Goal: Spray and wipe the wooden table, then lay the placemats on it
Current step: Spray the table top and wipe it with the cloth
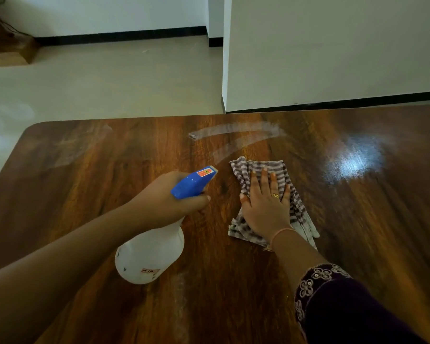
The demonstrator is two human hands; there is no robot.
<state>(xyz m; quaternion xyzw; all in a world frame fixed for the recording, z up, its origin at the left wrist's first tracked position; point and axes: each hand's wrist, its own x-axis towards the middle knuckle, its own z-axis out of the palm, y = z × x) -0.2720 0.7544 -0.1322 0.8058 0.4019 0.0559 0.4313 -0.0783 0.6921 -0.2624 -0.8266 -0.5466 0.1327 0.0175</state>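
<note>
Spray bottle comes first on the left: its white body is held tilted, base toward the viewer, above the wooden surface. The left hand grips it, with the left fingers curled round the neck beneath the blue trigger head. The nozzle points away from them toward the far edge. Ahead of those fingers and a little to their right, pale streaks of mist arc over the wood. Just right of the left fingers, across a narrow strip of bare wood, a striped cloth lies crumpled flat on the surface. The right hand presses on it palm down. The right fingers are straight and slightly spread, released rather than clutching, with their tips short of the cloth's far edge and the thumb at its left edge. A gold ring sits on one finger and a thin band circles the wrist. Cloth shows past the fingertips, to the right of the little finger and under the wrist. Behind the wrist the forearm runs into a dark embroidered sleeve. Farther right of the fingers a bright patch of reflected light glows on the wood. Beyond the far edge are pale floor and a white wall with dark skirting.
</note>
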